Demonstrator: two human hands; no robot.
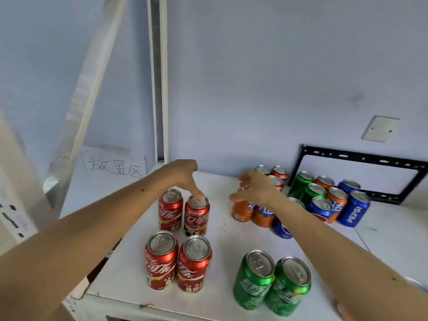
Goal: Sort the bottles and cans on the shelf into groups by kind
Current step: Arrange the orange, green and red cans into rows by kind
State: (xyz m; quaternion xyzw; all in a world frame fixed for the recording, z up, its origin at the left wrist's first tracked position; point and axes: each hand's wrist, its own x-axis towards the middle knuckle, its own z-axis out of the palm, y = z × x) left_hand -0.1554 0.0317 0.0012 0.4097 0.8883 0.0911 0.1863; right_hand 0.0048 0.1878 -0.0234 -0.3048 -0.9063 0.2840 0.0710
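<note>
**Q:** Hands first: how do they stand?
**A:** Left hand (185,179) reaches over the red group, fingers extended, fingertips resting on the lid of the rear right red can (196,215). Right hand (254,188) hovers above the orange cans (252,213), fingers loosely spread; whether it touches one cannot be told.

**Q:** Orientation of the cans?
**A:** All stand upright on the white shelf (222,235), long axes vertical, silver pull-tab lids up.

**Q:** Grouping and appearance?
**A:** Four red cola cans form a square at left; the front pair (178,260) stands touching. Two green cans (272,282) stand side by side at front right. Behind the right hand, a mixed cluster: green, orange and red cans, plus blue cans (353,208), one lettered PEPSI. A handwritten paper sign (114,164) leans on the wall at left; a black frame (361,172) stands at right.
</note>
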